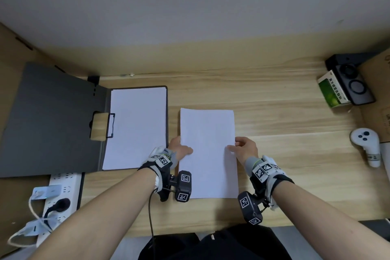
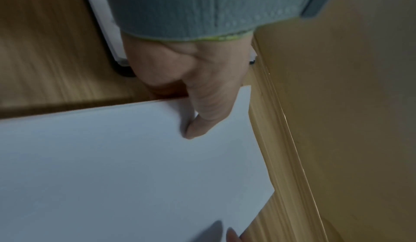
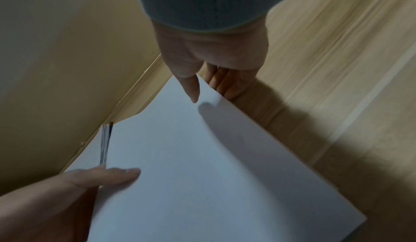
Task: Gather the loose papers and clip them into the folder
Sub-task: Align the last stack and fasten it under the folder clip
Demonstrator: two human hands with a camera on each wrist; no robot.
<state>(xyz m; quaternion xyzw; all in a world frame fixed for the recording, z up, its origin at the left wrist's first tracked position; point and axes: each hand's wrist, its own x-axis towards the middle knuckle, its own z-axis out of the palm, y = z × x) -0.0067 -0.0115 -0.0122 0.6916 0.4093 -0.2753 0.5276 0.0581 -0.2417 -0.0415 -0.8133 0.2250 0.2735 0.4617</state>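
Observation:
A stack of white papers is held a little above the wooden desk, in front of me. My left hand pinches its left edge, thumb on top and fingers beneath. My right hand pinches the right edge the same way, thumb on top. The grey folder lies open at the left, a white sheet under its black clip.
A white power strip with a plugged cable lies at the front left. At the right are a green box, a black device and a white controller. A cardboard wall runs along the back.

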